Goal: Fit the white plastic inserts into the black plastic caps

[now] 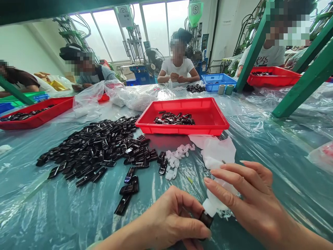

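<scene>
My left hand (179, 220) is closed around a small black plastic part (206, 219), pinched between thumb and fingers. Right beside that part is a smooth white object (210, 207), mostly behind my right hand; I cannot make out its kind. My right hand (249, 198) hovers over it with fingers stretched and apart. To the left lie several loose black parts (128, 187) and a large heap of the same parts (96, 146). Small translucent white plastic pieces (177, 158) sit in a cluster ahead of my hands, near a thin needle with a yellow-green end (189, 179).
Beyond the pieces stands a red tray (182, 130) holding black parts. A crumpled white sheet (218, 151) lies by my right hand. Green posts (304, 83) rise at the right. Co-workers sit around the plastic-covered table (260, 146); one opposite (178, 64) works with both hands.
</scene>
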Demonstrator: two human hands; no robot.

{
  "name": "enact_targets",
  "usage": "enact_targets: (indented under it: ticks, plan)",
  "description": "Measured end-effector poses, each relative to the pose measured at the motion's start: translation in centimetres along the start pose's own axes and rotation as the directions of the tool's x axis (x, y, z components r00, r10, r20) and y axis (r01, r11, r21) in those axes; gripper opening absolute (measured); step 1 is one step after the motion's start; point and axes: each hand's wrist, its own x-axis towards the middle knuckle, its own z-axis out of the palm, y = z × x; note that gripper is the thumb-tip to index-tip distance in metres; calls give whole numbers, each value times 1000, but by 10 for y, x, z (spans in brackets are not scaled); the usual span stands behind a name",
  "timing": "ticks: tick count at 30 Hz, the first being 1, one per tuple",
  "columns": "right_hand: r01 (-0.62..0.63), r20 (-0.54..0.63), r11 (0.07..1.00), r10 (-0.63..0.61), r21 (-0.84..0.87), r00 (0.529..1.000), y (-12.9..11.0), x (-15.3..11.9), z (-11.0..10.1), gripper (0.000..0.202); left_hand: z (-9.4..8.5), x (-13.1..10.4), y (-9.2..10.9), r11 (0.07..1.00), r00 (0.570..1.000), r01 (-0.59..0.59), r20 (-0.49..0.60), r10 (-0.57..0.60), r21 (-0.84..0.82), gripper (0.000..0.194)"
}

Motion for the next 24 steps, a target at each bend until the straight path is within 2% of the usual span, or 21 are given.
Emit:
enact_targets:
  ticks: [12, 18, 24]
  plan:
    - [18, 83, 995, -27, 103, 996, 8, 2, -5, 29, -2, -2, 3, 1000, 1000, 7, 10, -7, 10, 23]
    - [99, 97, 994, -104, 52, 990, 10, -1, -6, 35, -3, -1, 1, 999, 1000, 24, 17, -25, 43, 23]
    - [170, 118, 986, -168, 0, 979, 9, -6, -7, 30, -1, -2, 2, 998, 999, 27, 19, -28, 57, 19]
